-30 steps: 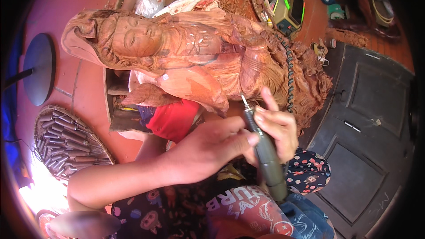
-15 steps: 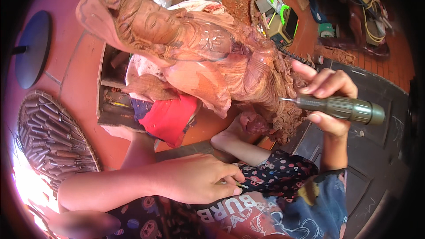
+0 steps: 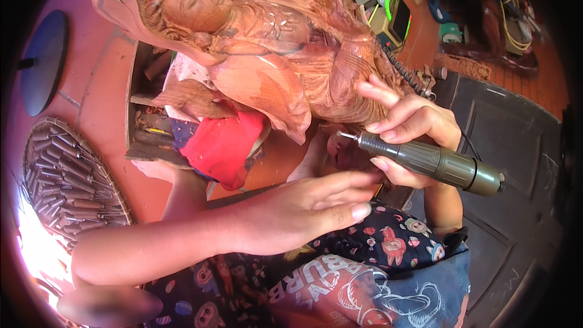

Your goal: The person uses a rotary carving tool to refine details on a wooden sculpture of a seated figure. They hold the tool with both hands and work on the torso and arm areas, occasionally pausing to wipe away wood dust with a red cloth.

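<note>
A large carved wooden statue (image 3: 258, 54) of a robed, hooded figure lies on its back across the work area, its head at the upper left. My right hand (image 3: 419, 123) is closed around a dark green rotary tool handpiece (image 3: 446, 167), thumb below and fingers above. The thin metal bit points left, near the statue's lower robe; whether it touches cannot be made out. My left hand (image 3: 297, 214) reaches across my lap, fingers stretched out and pointing at the right hand, just below the handpiece's front end. Nothing shows in it.
Under the statue are a wooden crate (image 3: 136, 118) and a red cloth (image 3: 225, 149). A round basket (image 3: 112, 173) of several wooden-handled carving tools stands at left, below a dark round disc (image 3: 45, 64). Far right, a control box (image 3: 392, 24) sits in a basket. A dark panel (image 3: 504, 176) lies at right.
My right hand has brought the handpiece left and slightly down. My left hand has moved right and up from my lap, its fingers straightening. The statue appears slightly higher and farther left in view.
</note>
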A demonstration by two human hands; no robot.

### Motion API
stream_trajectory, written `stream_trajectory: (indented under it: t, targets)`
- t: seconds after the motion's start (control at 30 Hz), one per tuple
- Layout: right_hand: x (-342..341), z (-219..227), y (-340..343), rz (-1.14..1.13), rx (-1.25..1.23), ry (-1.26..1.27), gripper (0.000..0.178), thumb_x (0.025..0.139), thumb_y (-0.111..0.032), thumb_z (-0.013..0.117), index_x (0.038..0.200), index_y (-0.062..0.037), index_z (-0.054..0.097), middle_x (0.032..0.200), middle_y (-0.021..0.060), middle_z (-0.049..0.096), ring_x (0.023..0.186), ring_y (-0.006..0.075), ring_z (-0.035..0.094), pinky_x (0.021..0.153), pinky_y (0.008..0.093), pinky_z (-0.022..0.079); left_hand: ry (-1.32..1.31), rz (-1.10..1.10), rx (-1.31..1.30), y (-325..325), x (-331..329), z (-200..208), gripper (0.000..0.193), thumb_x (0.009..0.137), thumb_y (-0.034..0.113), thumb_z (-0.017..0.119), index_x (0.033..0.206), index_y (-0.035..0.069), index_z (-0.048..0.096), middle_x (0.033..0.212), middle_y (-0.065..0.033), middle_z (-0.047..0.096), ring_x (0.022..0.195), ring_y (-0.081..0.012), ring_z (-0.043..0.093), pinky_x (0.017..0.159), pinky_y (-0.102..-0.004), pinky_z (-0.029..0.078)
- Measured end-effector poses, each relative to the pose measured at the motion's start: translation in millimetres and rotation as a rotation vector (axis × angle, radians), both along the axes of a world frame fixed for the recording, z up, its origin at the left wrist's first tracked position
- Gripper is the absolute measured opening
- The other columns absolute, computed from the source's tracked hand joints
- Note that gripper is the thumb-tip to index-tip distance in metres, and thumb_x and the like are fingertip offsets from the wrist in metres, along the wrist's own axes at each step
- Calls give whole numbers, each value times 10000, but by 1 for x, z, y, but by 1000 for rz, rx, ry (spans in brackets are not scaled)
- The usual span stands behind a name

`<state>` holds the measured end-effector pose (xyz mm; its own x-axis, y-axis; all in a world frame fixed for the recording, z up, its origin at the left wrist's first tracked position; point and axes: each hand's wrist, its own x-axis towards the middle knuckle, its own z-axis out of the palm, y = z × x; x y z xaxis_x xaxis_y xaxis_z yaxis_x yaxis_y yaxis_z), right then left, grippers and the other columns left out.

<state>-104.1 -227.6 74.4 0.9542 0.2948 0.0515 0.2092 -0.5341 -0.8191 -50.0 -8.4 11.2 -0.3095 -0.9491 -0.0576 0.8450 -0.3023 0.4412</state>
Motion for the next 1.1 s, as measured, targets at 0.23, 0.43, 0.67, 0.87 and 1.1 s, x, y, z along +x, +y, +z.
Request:
stream_trajectory:
  t: [0.23,0.43,0.67,0.87,1.1]
  targets:
    - [6,2,-2,27,-113,-79,222,740,-95,746,817,-4,558,836,150,645,1084,512,573,1035,669,300,157,101,-42,-4,-7,-1,788,997,295,496,1506,54,-54,1507,-216,266,1379,-268,320,1109,-371,293]
    - [29,7,-2,134,-190,-88,191,701,-64,760,769,-5,592,748,147,660,1014,469,629,1033,660,311,276,84,-26,-6,-5,1,883,975,250,548,1495,95,-148,1475,-219,334,1321,-252,413,1084,-375,333]
    - [42,4,-8,157,-171,6,206,642,-34,768,772,-16,611,749,146,669,993,444,648,1021,618,354,290,155,-65,-9,-5,-2,906,967,241,565,1496,138,-163,1458,-202,373,1274,-245,473,1024,-341,394]
    - [53,12,-8,202,-191,87,223,621,-37,790,771,-10,628,733,138,671,926,384,682,993,595,403,256,163,-99,-7,-5,-2,911,968,248,563,1494,168,-176,1448,-195,388,1264,-253,483,1002,-336,413]
    - [57,8,-4,203,-177,55,213,635,-28,795,775,15,640,715,147,678,796,286,708,925,560,490,258,196,-91,-5,-4,-2,914,969,222,561,1489,153,-187,1438,-203,395,1240,-239,500,1003,-336,417]
